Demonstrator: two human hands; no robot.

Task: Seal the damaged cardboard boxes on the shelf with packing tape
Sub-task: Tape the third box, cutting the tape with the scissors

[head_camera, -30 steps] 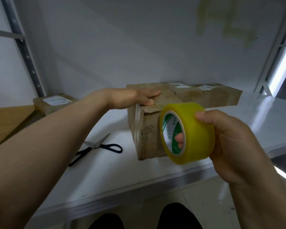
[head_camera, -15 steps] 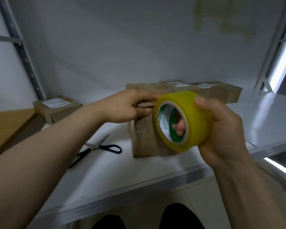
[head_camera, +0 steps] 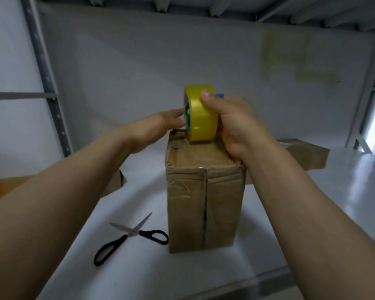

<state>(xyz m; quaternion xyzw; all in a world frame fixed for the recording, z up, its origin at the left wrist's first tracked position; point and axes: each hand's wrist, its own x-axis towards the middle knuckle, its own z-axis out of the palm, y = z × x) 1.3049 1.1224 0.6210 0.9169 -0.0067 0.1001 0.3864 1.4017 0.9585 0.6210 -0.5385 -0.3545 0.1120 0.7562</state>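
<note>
Yellow packing tape roll (head_camera: 200, 113), clamped in the curled right hand (head_camera: 232, 124), stands on edge at the far top of the upended cardboard box (head_camera: 204, 191), probably to start a strip over its split seam. The left hand (head_camera: 160, 126), fingers extended, touches the roll's side, seemingly steadying it. Scissors (head_camera: 130, 234) lie beside the box on the white metal shelf (head_camera: 323, 213). A second box (head_camera: 305, 152) lies behind, before a pale wall (head_camera: 139, 61).
</note>
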